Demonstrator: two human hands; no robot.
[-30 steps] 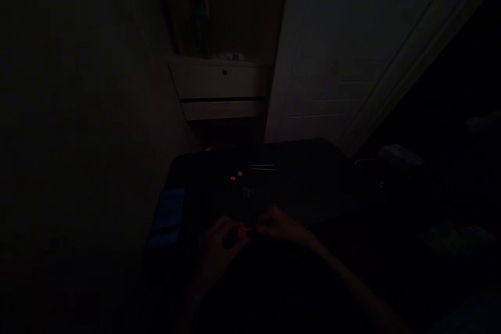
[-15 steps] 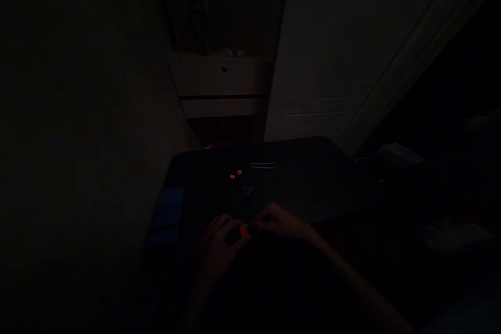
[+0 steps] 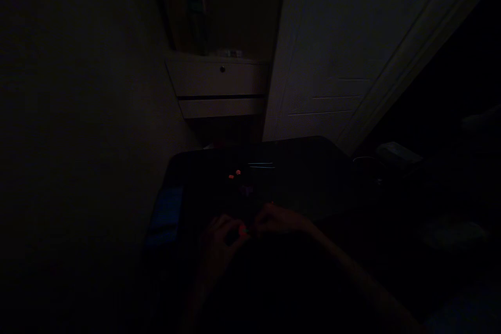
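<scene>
Fingers of the left hand (image 3: 217,242) curled, thumb and forefinger drawn narrow around a small orange-red piece (image 3: 243,230). Just to the right of that grip, close beside the same piece, fingertips of the right hand (image 3: 279,219) bunched close together; too dark to tell what, if anything, between them. Around and beyond both sets of fingers, a black table (image 3: 313,177) with rounded far corners. Well to the left of the left fingers, near the table's edge, a flat blue thing (image 3: 167,214). Straight ahead of the fingers, a small dark purple cluster (image 3: 246,190), shape hard to make out. A little farther from the fingers and slightly left, two small orange bits (image 3: 238,172) near each other. Past the purple, two thin pale sticks (image 3: 261,165), lying lengthwise side by side. Far off to the right of the fingers, a pale box (image 3: 398,154), dim and blurred. Beyond the table, ahead of the fingers, a drawer (image 3: 207,81) with a round lock (image 3: 223,69). Ahead and to the right, a pale door (image 3: 324,47).
</scene>
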